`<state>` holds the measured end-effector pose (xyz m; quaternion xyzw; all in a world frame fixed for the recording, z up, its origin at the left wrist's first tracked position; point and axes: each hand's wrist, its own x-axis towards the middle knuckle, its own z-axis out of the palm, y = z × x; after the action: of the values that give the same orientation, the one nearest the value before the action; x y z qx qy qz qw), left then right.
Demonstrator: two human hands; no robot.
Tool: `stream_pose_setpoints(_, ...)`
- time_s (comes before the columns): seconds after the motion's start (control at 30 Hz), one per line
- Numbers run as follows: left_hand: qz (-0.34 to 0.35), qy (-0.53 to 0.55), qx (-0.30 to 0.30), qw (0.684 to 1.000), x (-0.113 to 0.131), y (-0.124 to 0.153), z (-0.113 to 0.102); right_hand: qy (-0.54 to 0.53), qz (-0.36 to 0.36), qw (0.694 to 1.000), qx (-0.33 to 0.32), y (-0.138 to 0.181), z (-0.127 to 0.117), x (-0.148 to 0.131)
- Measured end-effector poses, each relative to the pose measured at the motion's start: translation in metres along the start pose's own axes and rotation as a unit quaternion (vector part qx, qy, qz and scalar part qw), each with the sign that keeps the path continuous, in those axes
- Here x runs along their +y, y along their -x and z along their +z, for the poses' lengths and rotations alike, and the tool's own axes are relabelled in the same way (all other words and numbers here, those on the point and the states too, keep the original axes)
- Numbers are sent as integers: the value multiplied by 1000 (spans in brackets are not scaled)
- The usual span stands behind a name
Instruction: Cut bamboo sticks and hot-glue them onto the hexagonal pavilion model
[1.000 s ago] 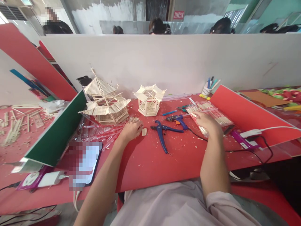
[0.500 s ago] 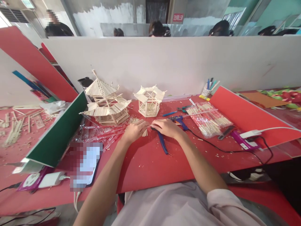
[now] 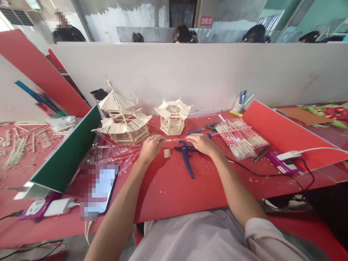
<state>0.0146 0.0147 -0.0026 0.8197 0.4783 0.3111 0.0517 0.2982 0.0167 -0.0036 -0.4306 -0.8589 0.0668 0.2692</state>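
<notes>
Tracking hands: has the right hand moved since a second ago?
Yes. The right hand, holding a stick, went left from the stick pack to the blue cutters.

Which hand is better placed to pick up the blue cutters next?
Probably right: both hands hold the thin stick, but the right hand sits right beside the blue cutters; the left hand is farther off.

The red counter is dusted with wood crumbs. At its back stand two stick-built pavilion models – the larger on the left, the smaller beside it. Blue cutters lie mid-counter, just right of a little stack of cut sticks. Wrapped packets of sticks lie to the right, near a purple power strip. On the left are crumpled clear wrappers and a phone – both beside a green board.
</notes>
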Motion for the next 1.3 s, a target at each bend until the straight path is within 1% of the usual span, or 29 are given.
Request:
stream_pose_setpoints(0.1, -9, 14, 6, 1000, 0, 0, -2, 11, -7, 1000, 6, -2, 4, -7)
stream_pose_setpoints(0.2, 0, 17, 9, 1000, 0, 1, -4, 25, -11, 1000, 4, -5, 9, -13)
stream_pose_setpoints(0.33, 5, 12, 0, 1000, -1, 1, -6, 38, -5, 999, 10, -7, 12, -16)
stream_pose_setpoints(0.5, 14, 15, 6, 1000, -1, 2, -6, 47, -9, 999, 20, -8, 15, -20)
stream_pose_setpoints(0.6, 45, 8, -20, 999, 5, 2, 0, 59, -33, 998, 7, -10, 19, -27)
stream_pose_setpoints(0.67, 51, -11, -31, 998, 10, 2, 3, 70, -46, 997, 1, -12, 23, -33)
stream_pose_setpoints(0.77, 40, -31, -6, 999, 14, 2, 3, 67, -41, 997, 19, -14, 27, -40)
stream_pose_setpoints(0.83, 48, -30, -5, 998, 14, 3, 0, 62, -39, 997, 23, -15, 28, -41)
stream_pose_setpoints(0.9, 59, -28, -22, 998, 14, 3, -3, 57, -39, 998, 16, -15, 29, -41)
stream_pose_setpoints(1.0, 57, -36, -41, 997, 12, 4, -5, 45, -28, 999, 11, -14, 28, -37)
stream_pose_setpoints(1.17, 25, -47, -61, 997, 3, 5, -3, 27, -17, 999, 10, -11, 18, -26)
stream_pose_setpoints(1.3, 9, -37, -74, 997, -6, 5, -2, 25, -17, 1000, 0, -6, 5, -11)
